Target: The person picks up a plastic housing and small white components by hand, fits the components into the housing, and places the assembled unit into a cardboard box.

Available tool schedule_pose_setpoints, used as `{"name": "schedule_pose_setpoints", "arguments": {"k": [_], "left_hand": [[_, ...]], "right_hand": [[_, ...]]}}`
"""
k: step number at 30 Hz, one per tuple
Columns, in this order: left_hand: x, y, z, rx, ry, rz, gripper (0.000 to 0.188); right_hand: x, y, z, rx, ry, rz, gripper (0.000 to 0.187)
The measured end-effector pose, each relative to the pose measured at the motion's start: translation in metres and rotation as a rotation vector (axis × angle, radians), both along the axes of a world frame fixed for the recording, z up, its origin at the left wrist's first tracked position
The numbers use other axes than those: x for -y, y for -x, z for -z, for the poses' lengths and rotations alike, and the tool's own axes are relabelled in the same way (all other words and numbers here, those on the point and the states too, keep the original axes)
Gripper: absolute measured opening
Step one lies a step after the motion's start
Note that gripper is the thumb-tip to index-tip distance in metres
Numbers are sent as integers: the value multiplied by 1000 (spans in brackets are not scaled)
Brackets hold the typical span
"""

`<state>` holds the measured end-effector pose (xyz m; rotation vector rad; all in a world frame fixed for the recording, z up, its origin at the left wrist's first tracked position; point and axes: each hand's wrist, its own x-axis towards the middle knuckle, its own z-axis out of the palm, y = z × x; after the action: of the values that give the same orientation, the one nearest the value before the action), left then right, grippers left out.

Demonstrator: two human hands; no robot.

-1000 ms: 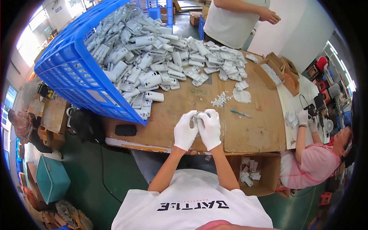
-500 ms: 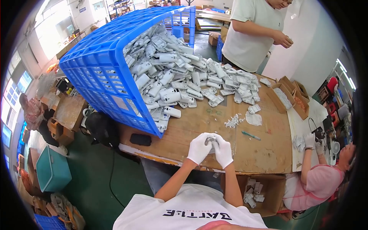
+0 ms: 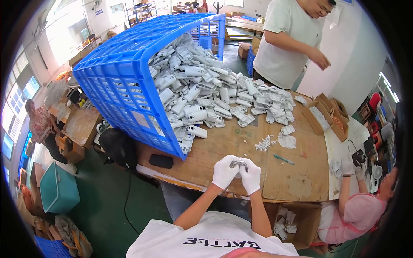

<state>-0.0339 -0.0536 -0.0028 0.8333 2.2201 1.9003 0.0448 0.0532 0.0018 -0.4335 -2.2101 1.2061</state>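
Just above the table's near edge, my left hand (image 3: 224,173) and my right hand (image 3: 250,178), both in white gloves, are closed together. Between their fingertips they hold a small greyish plastic part (image 3: 239,164), mostly hidden by the gloves. Beyond them lies a little heap of tiny white pieces (image 3: 265,143), with a teal pen (image 3: 284,159) to its right. A large pile of white plastic casings (image 3: 223,95) spills across the table from a blue crate (image 3: 124,86) lying on its side.
A dark pouch (image 3: 161,161) lies near the table's left edge. Small cardboard boxes (image 3: 320,117) with parts stand at the far right, and a carton (image 3: 307,219) with casings sits below the edge. One person stands across the table; another works at the right.
The view has shifted slightly, so the table sits a little lower. My hands stay together around the part. The person opposite has lowered and opened a hand.
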Motion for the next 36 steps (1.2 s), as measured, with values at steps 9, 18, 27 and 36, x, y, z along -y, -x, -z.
{"name": "schedule_pose_setpoints", "arguments": {"k": [9,18,27,36], "left_hand": [[-6,3,-13,-86,-35,-17,27],[-12,-7,-18,-159,107,-33,33],[-11,-14,-23,-186,113,-42,35],[-14,-22,-15,-148,170,-29,33]], "right_hand": [[-5,13,2,-125,459,-79,27],[-4,10,4,-96,625,-31,22],[0,8,6,-165,706,6,15],[-5,2,21,-146,811,-58,15]]}}
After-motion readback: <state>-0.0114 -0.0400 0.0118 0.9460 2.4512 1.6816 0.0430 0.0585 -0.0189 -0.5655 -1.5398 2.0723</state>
